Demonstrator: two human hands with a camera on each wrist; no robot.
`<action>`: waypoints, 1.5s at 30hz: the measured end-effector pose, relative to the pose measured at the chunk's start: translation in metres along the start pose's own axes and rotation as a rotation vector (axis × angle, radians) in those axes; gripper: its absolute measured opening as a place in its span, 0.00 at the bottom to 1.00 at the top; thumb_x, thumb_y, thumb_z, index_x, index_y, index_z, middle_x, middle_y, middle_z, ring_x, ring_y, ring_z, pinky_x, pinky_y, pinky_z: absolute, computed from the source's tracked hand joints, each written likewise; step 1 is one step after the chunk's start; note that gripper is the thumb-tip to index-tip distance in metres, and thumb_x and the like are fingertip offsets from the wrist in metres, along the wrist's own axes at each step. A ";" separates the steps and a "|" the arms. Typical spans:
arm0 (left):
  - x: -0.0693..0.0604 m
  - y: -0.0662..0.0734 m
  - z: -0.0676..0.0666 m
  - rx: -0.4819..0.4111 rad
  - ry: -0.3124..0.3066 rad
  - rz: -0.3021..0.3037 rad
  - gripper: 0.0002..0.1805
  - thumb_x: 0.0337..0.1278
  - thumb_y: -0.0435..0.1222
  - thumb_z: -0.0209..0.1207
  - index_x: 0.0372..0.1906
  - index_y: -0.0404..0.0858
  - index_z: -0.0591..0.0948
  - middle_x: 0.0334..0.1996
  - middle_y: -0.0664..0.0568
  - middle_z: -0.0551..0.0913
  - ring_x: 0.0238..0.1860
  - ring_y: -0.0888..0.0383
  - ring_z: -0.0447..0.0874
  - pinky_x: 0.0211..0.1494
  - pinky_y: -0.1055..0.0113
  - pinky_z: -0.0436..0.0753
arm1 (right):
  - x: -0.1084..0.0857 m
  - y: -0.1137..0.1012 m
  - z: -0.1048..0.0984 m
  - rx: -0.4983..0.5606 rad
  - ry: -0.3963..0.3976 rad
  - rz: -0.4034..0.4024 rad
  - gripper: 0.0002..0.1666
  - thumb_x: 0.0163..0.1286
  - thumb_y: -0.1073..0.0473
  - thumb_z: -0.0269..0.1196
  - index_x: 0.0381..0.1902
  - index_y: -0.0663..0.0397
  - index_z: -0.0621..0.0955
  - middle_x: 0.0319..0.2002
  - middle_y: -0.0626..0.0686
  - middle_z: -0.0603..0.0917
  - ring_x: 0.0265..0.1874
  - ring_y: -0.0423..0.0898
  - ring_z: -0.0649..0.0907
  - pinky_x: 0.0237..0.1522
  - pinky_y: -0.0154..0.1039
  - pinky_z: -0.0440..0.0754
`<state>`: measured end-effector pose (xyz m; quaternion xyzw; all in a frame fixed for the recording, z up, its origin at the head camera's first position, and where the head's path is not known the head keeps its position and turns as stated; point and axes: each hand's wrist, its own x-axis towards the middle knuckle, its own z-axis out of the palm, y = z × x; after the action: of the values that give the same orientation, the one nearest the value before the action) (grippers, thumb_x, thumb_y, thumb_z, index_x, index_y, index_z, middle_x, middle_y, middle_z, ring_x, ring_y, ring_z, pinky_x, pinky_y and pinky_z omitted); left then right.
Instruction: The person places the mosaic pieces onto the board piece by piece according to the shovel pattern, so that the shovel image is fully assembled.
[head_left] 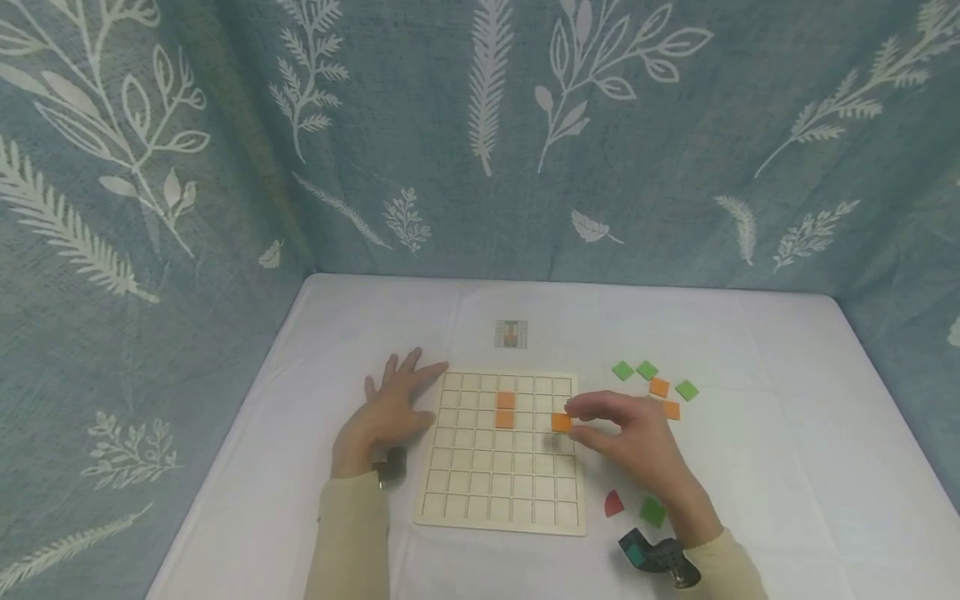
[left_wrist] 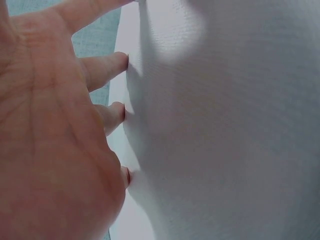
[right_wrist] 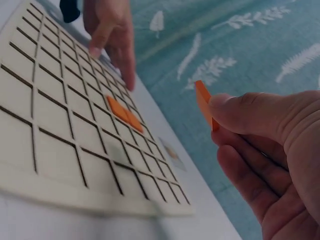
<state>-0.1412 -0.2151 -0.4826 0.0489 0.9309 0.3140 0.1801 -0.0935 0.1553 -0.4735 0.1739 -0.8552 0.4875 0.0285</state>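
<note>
A pale wooden grid board (head_left: 480,483) lies on the white table. Two orange square tiles (head_left: 506,410) sit in neighbouring cells of one column, in its upper half. Between thumb and fingers, my right hand (head_left: 637,433) pinches another orange tile (head_left: 561,422) above the board's right side; the right wrist view shows this tile (right_wrist: 204,102) edge-on, held clear of the grid. My left hand (head_left: 393,406) is spread with straight fingers at the board's left edge. In the left wrist view its fingertips (left_wrist: 120,60) touch the white cloth, and nothing is in its grasp.
Right of the board lie several green tiles (head_left: 623,371) and two orange tiles (head_left: 659,387). A red quarter-round piece (head_left: 613,503) and a green tile (head_left: 652,512) are near my right wrist. Behind the board is a small printed grid card (head_left: 511,334). A blue leaf-patterned curtain (head_left: 420,125) surrounds the table.
</note>
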 end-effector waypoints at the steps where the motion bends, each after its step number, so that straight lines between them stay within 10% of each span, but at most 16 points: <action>1: 0.000 0.000 0.000 -0.001 0.001 0.001 0.48 0.56 0.30 0.62 0.86 0.49 0.67 0.91 0.38 0.42 0.89 0.30 0.25 0.82 0.23 0.23 | 0.001 0.000 0.003 0.017 -0.012 -0.005 0.18 0.62 0.64 0.81 0.50 0.45 0.94 0.47 0.42 0.95 0.49 0.42 0.93 0.62 0.46 0.91; 45: -0.004 0.004 -0.003 -0.015 -0.014 -0.004 0.48 0.56 0.30 0.61 0.86 0.49 0.67 0.91 0.38 0.41 0.90 0.31 0.24 0.83 0.24 0.22 | 0.016 -0.008 0.078 -0.110 -0.167 -0.094 0.17 0.68 0.62 0.77 0.54 0.49 0.92 0.53 0.45 0.95 0.57 0.45 0.92 0.65 0.46 0.89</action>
<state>-0.1383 -0.2144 -0.4771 0.0480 0.9274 0.3201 0.1877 -0.0960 0.0811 -0.5041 0.2522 -0.8708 0.4219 -0.0104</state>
